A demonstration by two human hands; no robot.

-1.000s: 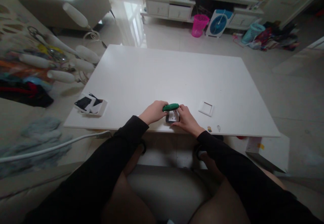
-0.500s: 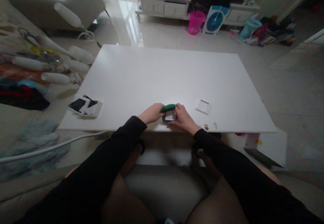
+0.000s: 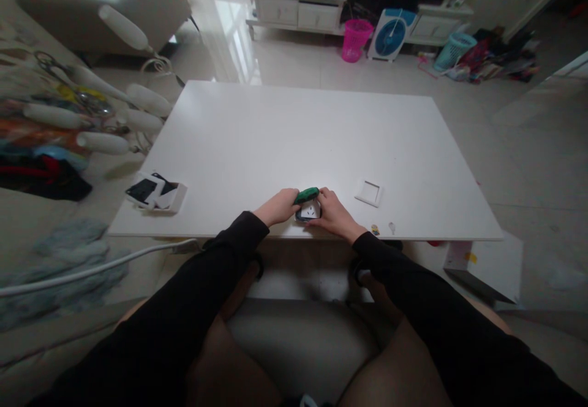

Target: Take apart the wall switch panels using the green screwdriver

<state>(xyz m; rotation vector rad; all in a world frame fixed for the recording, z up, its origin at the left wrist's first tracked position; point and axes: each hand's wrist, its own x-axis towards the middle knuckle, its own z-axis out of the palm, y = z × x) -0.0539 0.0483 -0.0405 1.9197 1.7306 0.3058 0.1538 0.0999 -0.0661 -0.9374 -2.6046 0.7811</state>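
Note:
Near the front edge of the white table, my left hand (image 3: 281, 206) is closed on a green and black tool (image 3: 307, 195), whose exact kind I cannot make out. The tool lies over the far side of a wall socket (image 3: 311, 210) with a white face, dark slots and a dark rim. Fingers of my right hand (image 3: 337, 216) grip the socket from its right side, the fingertips close to the tool's right end. To the right lies a square white frame (image 3: 369, 193). A small yellowish packet (image 3: 375, 230) and a small clear bag (image 3: 392, 228) sit at the table edge.
The white table (image 3: 294, 125) spreads out ahead. On its left stands an open white box (image 3: 172, 200) with black pieces in it. A lamp with white shades (image 3: 124, 27) rises by the left edge. Beyond are a pink basket (image 3: 356, 40) and a blue fan (image 3: 392, 34).
Almost nothing differs. The view has shifted very slightly, and both hands keep their hold on the tool and the socket.

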